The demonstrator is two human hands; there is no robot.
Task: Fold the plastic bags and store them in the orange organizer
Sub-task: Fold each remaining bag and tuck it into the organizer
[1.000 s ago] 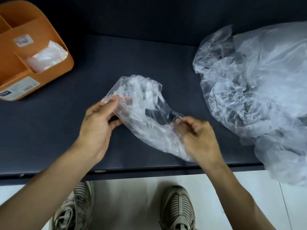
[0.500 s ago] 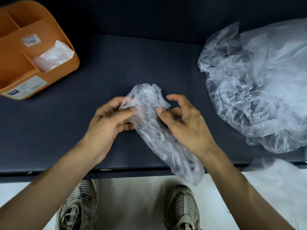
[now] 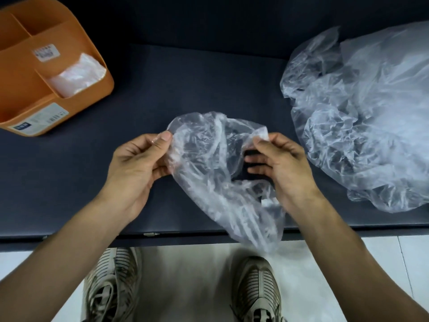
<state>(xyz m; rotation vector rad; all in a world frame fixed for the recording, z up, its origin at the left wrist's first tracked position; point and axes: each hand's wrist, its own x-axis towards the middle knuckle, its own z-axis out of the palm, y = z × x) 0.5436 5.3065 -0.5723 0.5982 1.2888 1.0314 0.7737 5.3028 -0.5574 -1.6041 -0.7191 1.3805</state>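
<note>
Left hand [image 3: 137, 163]: above the dark table, left of the bag. Thumb and curled fingers pinch the bag's upper left edge.
Right hand [image 3: 282, 167]: above the table, right of the bag. Thumb and forefinger pinch the bag's upper right corner; the other fingers curl in beneath, near the plastic.
Bag in hand [image 3: 216, 173]: one clear, crumpled plastic bag, stretched between the two hands above the table's front part. Its lower end hangs past the table's front edge, over the floor. Not yet folded.
Organizer [image 3: 25, 89]: orange, with several compartments, at the table's far left corner, well apart from the hands. White labels show on an inner wall and on the outer front wall.
Stored bag [image 3: 77, 76]: clear plastic sits in the organizer's small compartment on the right side. Whether it is one bag or several cannot be told.
Loose pile [image 3: 362, 119]: large heap of crumpled clear bags on the table's right side, near the right hand but not touching it.
Table [image 3: 185, 84]: dark, matte surface.
Floor [image 3: 185, 287]: pale tiles below the table edge; two grey shoes [image 3: 255, 291] stand on it.
</note>
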